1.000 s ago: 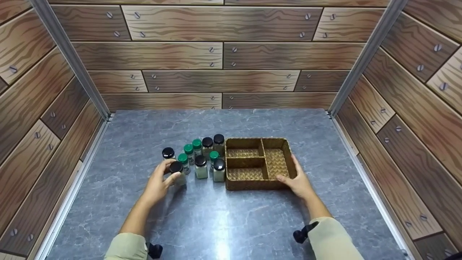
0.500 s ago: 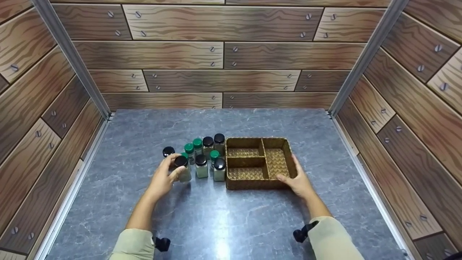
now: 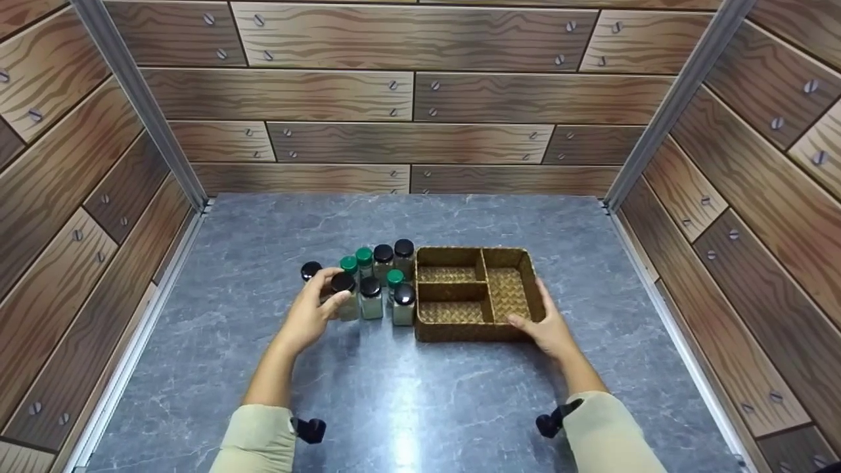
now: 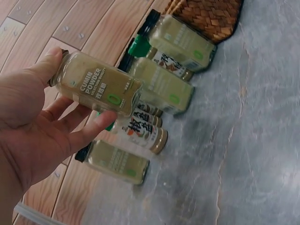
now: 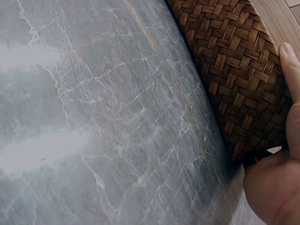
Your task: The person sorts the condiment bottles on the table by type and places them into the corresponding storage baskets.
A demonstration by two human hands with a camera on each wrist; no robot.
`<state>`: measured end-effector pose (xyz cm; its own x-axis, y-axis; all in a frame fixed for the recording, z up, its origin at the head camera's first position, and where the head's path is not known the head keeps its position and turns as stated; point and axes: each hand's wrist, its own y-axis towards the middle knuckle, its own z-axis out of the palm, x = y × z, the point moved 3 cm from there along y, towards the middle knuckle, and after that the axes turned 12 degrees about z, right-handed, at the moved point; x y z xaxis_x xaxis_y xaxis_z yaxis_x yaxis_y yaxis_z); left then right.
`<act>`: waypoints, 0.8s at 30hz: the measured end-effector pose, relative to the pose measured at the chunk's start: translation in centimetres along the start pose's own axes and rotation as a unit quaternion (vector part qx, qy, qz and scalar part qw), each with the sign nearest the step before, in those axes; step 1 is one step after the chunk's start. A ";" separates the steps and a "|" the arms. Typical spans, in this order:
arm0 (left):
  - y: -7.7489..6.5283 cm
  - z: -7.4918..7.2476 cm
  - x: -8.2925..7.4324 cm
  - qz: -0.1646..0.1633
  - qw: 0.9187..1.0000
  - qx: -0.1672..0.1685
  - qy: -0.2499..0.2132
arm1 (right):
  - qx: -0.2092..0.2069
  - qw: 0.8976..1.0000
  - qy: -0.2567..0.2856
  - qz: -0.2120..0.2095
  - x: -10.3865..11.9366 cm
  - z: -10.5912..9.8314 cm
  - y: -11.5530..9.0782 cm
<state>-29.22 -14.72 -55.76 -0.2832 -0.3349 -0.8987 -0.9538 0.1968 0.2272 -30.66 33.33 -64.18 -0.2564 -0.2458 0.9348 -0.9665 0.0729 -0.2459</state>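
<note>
A: Left side status?
B: My left hand (image 3: 309, 318) had the cumin powder jar (image 4: 96, 84), fingers (image 4: 91, 133) parted only to its width, gripping its sides.
A: Jar position?
B: Nine o'clock of the woven basket (image 3: 453, 332). Black-capped neighbour (image 3: 372, 303) sat just beside it at three, a second black cap (image 3: 311, 270) at ten, a green cap (image 3: 348, 265) at twelve. Couldn't tell if its base touched the surface (image 3: 460, 401).
A: Right?
B: My right hand (image 3: 550, 332) held the basket's four o'clock corner: thumb over the near rim, spread across from the outer wall.
</note>
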 end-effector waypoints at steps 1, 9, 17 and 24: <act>0.1 0.1 -0.1 0.001 1.000 -0.001 0.000 | -0.002 1.000 -0.002 0.001 0.0 -0.1 0.0; 0.4 0.6 -1.2 0.013 0.999 -0.003 0.033 | -0.006 1.000 -0.010 0.004 0.0 -0.3 0.1; 0.7 0.6 -2.4 0.037 0.996 -0.010 0.077 | -0.010 1.000 -0.013 0.000 0.1 -0.1 -0.1; 0.8 0.4 -3.1 0.037 0.995 -0.008 0.088 | -0.011 1.000 -0.025 0.001 0.1 -0.1 -0.1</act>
<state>-29.05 -13.11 -52.91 -0.3646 -0.4772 -0.7996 -0.9307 0.2132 0.2971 -30.63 33.39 -64.02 -0.2598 -0.2930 0.9201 -0.9655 0.0955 -0.2422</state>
